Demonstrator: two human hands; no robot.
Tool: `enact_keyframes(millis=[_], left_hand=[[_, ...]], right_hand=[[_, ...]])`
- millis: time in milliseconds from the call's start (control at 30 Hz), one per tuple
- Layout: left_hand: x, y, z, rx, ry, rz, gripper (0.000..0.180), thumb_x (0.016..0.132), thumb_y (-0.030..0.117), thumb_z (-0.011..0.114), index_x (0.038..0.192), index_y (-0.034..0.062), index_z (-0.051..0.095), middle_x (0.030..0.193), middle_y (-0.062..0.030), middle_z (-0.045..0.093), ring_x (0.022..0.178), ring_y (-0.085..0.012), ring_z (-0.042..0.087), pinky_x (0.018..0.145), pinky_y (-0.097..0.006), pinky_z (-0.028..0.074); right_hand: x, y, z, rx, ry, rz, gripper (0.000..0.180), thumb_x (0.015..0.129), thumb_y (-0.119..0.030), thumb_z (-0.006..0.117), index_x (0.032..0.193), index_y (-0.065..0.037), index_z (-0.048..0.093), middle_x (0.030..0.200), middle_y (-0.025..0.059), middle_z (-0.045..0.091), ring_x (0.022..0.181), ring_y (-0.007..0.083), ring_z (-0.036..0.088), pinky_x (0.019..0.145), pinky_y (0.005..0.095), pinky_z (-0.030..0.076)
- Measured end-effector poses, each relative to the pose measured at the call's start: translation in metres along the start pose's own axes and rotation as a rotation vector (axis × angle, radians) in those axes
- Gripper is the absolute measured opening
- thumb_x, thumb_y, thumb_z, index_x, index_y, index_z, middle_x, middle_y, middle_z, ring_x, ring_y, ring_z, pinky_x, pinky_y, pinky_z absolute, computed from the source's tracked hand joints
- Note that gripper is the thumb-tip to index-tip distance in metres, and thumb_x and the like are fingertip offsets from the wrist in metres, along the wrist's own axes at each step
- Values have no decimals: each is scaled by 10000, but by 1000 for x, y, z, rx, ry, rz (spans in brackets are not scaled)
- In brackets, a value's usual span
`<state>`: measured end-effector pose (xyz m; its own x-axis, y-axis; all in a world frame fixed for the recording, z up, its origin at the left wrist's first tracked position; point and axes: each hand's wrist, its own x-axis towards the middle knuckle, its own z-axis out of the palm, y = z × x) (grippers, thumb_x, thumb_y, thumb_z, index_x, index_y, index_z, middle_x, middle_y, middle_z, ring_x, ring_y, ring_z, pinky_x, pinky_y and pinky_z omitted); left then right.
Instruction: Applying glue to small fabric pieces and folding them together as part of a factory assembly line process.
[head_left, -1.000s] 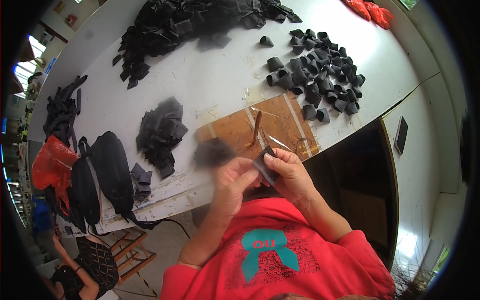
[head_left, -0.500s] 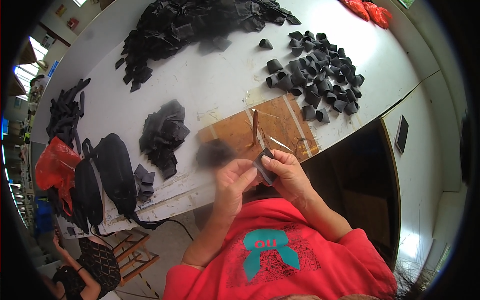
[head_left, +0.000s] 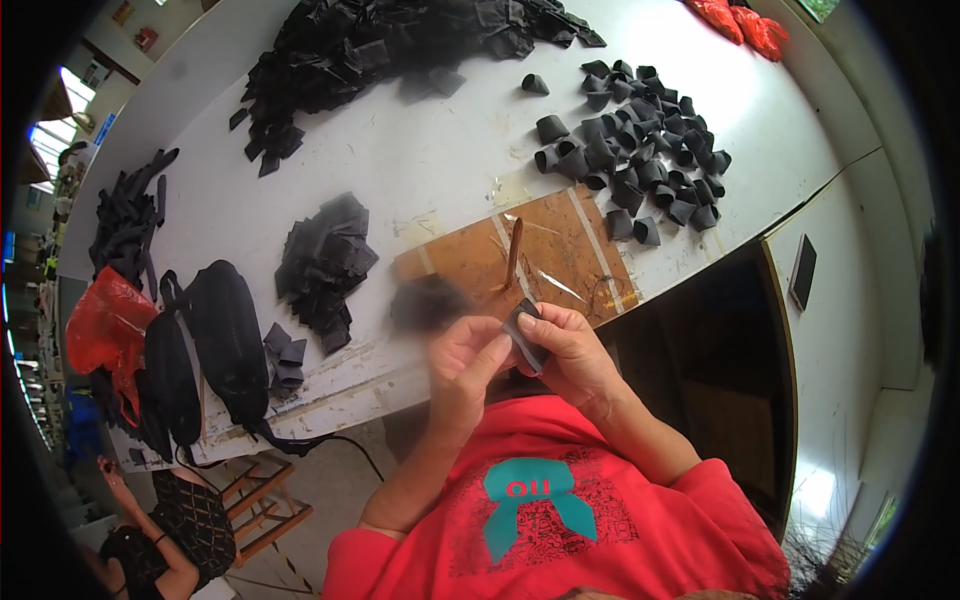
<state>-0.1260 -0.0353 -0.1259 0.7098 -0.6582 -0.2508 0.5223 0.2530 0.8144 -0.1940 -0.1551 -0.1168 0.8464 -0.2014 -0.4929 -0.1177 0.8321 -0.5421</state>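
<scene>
In front of my chest, both hands work on a small dark grey fabric piece (head_left: pixel 526 348), bent over on itself with a lighter edge showing. My right hand (head_left: pixel 578 352) grips it, the thumb pressed on its upper face. At its left edge, my left hand (head_left: pixel 468 358) pinches with thumb and fingers; the exact contact is partly hidden. Just beyond them lies a worn brown board (head_left: pixel 560 235) with tape strips, and a slim brown stick (head_left: pixel 515 252) rises from it. A blurred dark patch (head_left: pixel 425 303) covers the board's left corner.
Curled dark grey fabric loops (head_left: pixel 650 150) gather at the far right. Flat black pieces form a large heap (head_left: pixel 350 55) and a smaller pile (head_left: pixel 325 265). Black bags (head_left: pixel 230 330) and a red plastic bag (head_left: pixel 105 315) sit left. A phone-like slab (head_left: pixel 803 272) lies right. Another person (head_left: pixel 165 540) is lower left.
The fabric piece has turned slightly in my fingers, so more of its lighter edge shows. Both hands keep nearly the same place, and the view has shifted a little.
</scene>
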Motion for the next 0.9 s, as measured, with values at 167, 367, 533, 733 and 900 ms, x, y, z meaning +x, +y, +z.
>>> enact_keyframes(millis=[167, 367, 533, 733, 900], left_hand=[[0, 4, 3, -12, -12, -46, 94, 828, 25, 551, 914, -11, 537, 808, -66, 595, 717, -120, 588, 659, -241, 499], [0, 3, -2, 383, 96, 184, 69, 838, 42, 556, 872, -15, 539, 755, -27, 573, 658, -77, 556, 607, -216, 477], [-2, 12, 16, 736, 92, 399, 74, 783, 9, 592, 843, -13, 554, 714, -64, 594, 665, -117, 571, 604, -238, 451], [4, -9, 17, 1162, 350, 827, 105, 755, -29, 578, 854, -1, 557, 721, -109, 606, 644, -223, 619, 571, -293, 485], [2, 12, 6, -281, -6, -45, 186, 802, -23, 534, 986, -18, 505, 748, -28, 553, 518, -26, 477, 410, -197, 379]], right_hand=[[3, 4, -3, 34, -30, 8, 105, 850, -133, 560, 868, -30, 555, 698, 29, 575, 578, 102, 541, 515, 229, 425], [-5, -1, 3, -1211, 294, -931, 186, 720, -72, 660, 885, -34, 581, 714, 89, 527, 583, 200, 527, 542, 290, 435], [-9, 1, 7, -1169, 120, -895, 82, 741, -29, 618, 803, -24, 563, 710, 92, 522, 584, 230, 545, 504, 314, 428], [8, 14, 2, -1557, 193, -1095, 113, 713, -10, 597, 804, -25, 533, 707, 114, 513, 590, 289, 543, 505, 357, 447], [4, 7, 7, -1398, 239, -982, 115, 695, 1, 563, 804, -25, 536, 691, 107, 485, 548, 252, 522, 477, 314, 430]])
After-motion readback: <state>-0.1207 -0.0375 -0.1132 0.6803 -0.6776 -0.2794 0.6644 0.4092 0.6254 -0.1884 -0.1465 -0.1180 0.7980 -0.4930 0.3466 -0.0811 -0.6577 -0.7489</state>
